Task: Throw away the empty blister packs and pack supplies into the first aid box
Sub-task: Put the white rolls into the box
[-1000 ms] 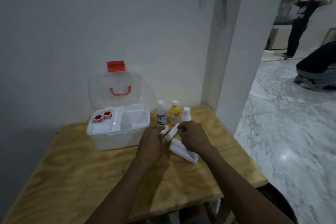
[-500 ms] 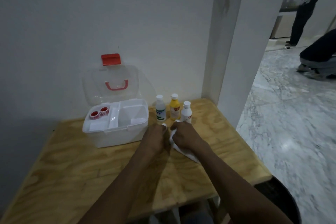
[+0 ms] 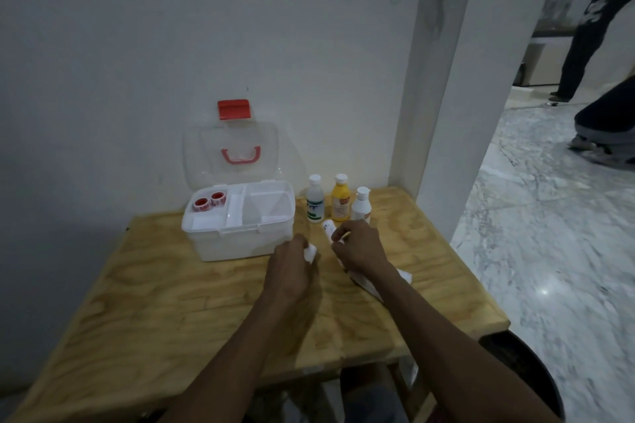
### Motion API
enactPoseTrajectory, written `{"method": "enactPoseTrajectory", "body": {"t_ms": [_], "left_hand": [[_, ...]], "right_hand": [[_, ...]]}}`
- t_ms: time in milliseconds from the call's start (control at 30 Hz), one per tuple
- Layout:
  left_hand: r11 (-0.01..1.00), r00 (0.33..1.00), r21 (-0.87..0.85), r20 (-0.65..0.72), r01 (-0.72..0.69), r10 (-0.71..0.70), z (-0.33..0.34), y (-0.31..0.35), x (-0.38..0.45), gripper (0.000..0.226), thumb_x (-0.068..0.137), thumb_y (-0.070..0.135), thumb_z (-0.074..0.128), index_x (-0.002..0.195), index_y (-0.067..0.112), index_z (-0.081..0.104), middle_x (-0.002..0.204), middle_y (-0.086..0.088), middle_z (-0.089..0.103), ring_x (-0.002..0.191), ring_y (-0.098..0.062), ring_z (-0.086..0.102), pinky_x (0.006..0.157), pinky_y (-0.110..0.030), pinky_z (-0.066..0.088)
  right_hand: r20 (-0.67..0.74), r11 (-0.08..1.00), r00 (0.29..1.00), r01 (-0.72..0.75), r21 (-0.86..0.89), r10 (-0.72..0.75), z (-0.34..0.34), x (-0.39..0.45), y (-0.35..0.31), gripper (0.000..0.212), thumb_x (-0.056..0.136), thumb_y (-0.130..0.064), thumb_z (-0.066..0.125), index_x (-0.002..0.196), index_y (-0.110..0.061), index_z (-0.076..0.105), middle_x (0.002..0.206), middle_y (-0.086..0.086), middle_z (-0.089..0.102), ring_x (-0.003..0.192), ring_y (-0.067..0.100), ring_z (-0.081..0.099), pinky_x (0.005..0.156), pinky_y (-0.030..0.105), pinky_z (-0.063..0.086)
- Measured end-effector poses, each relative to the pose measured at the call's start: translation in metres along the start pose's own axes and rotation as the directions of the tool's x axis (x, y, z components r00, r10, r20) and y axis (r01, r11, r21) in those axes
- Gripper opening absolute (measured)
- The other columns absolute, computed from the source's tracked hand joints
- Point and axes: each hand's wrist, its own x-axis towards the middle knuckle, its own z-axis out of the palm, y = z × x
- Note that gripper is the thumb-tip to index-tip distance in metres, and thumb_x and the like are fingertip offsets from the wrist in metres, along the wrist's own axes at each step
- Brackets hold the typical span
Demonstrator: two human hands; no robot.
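The white first aid box (image 3: 240, 244) stands open at the back of the wooden table (image 3: 171, 302), its clear lid with a red latch leaning on the wall. Two red tape rolls (image 3: 209, 201) lie in its tray. Three small bottles stand right of it: a clear one (image 3: 315, 198), a yellow one (image 3: 340, 197) and a white one (image 3: 361, 204). My left hand (image 3: 290, 266) is closed on a small white item (image 3: 310, 252). My right hand (image 3: 357, 247) pinches a white tube (image 3: 328, 227). A white pack (image 3: 369, 282) lies under my right wrist.
A white wall and pillar (image 3: 457, 113) bound the table's back and right. A dark round bin (image 3: 529, 374) sits below the table's right front corner. On the marble floor (image 3: 549, 251) beyond, one person stands (image 3: 591, 34) and another crouches (image 3: 611, 120).
My hands, close together over the white items before, have drawn apart: the left holds a small white piece, the right holds the tube. The camera view shifted slightly.
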Motion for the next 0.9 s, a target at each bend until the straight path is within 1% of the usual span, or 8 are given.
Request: {"method": "enactPoseTrajectory", "body": {"t_ms": [133,267,367,433,533,700,800,900], "left_hand": [[0.995,0.999,-0.095,-0.037,-0.020,0.017,-0.008,-0.008,-0.015,0.043,0.089,0.018,0.065,0.130,0.014,0.053,0.125,-0.009,0.062,0.113,-0.026,0.059,0.096,-0.041,0.051],[0.981,0.983,-0.180,-0.179,-0.071,0.038,-0.025,-0.012,-0.028,0.042,0.087,0.013,0.064,0.128,0.011,0.057,0.112,-0.007,0.066,0.100,-0.022,0.062,0.086,-0.037,0.054],[0.965,0.958,-0.241,-0.284,-0.102,0.030,-0.049,-0.010,-0.034,0.032,0.086,0.011,0.063,0.117,0.012,0.065,0.106,-0.005,0.069,0.090,-0.014,0.064,0.077,-0.032,0.056],[0.961,0.940,-0.258,-0.342,-0.102,0.008,-0.067,-0.012,-0.034,0.030,0.085,0.012,0.063,0.115,0.012,0.068,0.105,-0.003,0.071,0.089,-0.012,0.065,0.073,-0.026,0.056],[0.964,0.911,-0.261,-0.408,-0.054,-0.060,-0.097,-0.021,-0.029,0.033,0.084,0.014,0.064,0.117,0.012,0.068,0.104,0.000,0.071,0.089,-0.012,0.066,0.067,-0.012,0.048],[0.974,0.876,-0.226,-0.463,0.034,-0.137,-0.140,-0.047,-0.012,0.027,0.081,0.014,0.068,0.107,0.012,0.073,0.093,-0.002,0.075,0.080,-0.016,0.068,0.078,-0.029,0.054],[0.982,0.878,-0.139,-0.445,0.128,-0.178,-0.156,-0.064,0.005,0.024,0.078,0.010,0.066,0.101,0.008,0.073,0.091,-0.007,0.075,0.082,-0.023,0.068,0.073,-0.025,0.045],[0.978,0.900,-0.063,-0.385,0.197,-0.206,-0.161,-0.075,0.022,0.034,0.077,0.011,0.067,0.111,0.007,0.071,0.101,-0.010,0.075,0.088,-0.025,0.069,0.072,-0.024,0.045]], "right_hand": [[-0.056,0.997,0.998,0.021,0.069,-0.017,-0.008,-0.007,-0.008,0.016,0.078,-0.017,0.071,0.094,-0.016,0.070,0.086,-0.002,0.067,0.079,0.010,0.060,0.073,0.024,0.046],[-0.075,0.976,0.997,0.011,0.219,0.005,-0.018,-0.016,-0.017,0.030,0.077,-0.021,0.074,0.104,-0.017,0.063,0.088,-0.002,0.069,0.076,0.010,0.065,0.063,0.022,0.049],[-0.097,0.948,0.995,0.025,0.316,0.006,-0.023,-0.018,-0.034,0.039,0.072,-0.028,0.076,0.108,-0.025,0.061,0.086,-0.003,0.071,0.079,0.016,0.069,0.074,0.042,0.059],[-0.096,0.935,0.995,0.054,0.350,-0.022,-0.025,-0.019,-0.050,0.042,0.074,-0.027,0.076,0.113,-0.023,0.061,0.088,-0.002,0.071,0.080,0.015,0.070,0.075,0.041,0.060],[-0.066,0.915,0.995,0.099,0.391,-0.080,-0.025,-0.019,-0.080,0.041,0.078,-0.024,0.075,0.115,-0.021,0.061,0.091,-0.002,0.070,0.080,0.012,0.068,0.068,0.031,0.059],[-0.029,0.915,0.994,0.109,0.388,-0.106,-0.004,-0.006,-0.129,0.037,0.075,-0.027,0.076,0.109,-0.022,0.061,0.081,-0.001,0.068,0.079,0.015,0.067,0.070,0.035,0.059],[0.011,0.928,0.994,0.100,0.359,-0.111,0.019,0.009,-0.152,0.041,0.072,-0.030,0.074,0.110,-0.022,0.059,0.094,0.005,0.071,0.087,0.021,0.068,0.076,0.038,0.059],[0.024,0.953,0.993,0.102,0.287,-0.113,0.041,0.024,-0.168,0.043,0.077,-0.024,0.074,0.116,-0.016,0.058,0.113,0.005,0.065,0.096,0.020,0.065,0.079,0.032,0.055]]}}
